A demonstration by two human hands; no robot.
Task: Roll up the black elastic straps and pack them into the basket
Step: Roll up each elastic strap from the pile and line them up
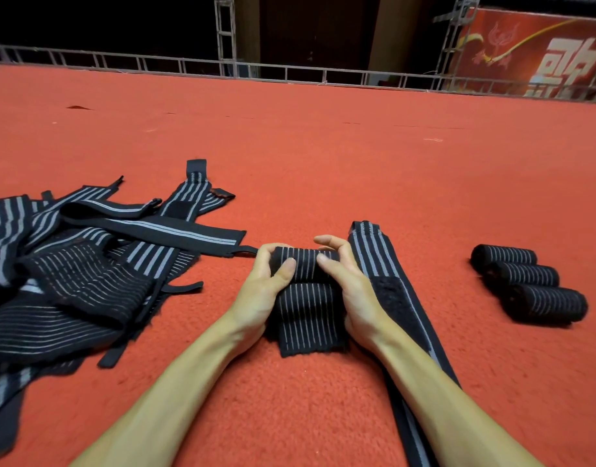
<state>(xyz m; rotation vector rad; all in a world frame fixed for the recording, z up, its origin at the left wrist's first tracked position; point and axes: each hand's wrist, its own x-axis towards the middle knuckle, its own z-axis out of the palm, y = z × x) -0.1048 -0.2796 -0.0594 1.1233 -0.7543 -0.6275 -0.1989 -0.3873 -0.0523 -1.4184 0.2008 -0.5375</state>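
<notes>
Hands, left (262,284) and right (347,281), pinch the soft, stretchy strap (305,291) mid-frame; hold the roll's ends tight.

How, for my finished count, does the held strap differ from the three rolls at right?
The held strap is partly rolled, its tail flat; the three rolls are fully wound. The left hand and right hand grip the held strap; the three rolls lie untouched. All black, pale-striped.

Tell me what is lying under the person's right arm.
A long flat strap on the red carpet passes under the right forearm. That stretch is covered; the strap reappears near the bottom edge.
</notes>
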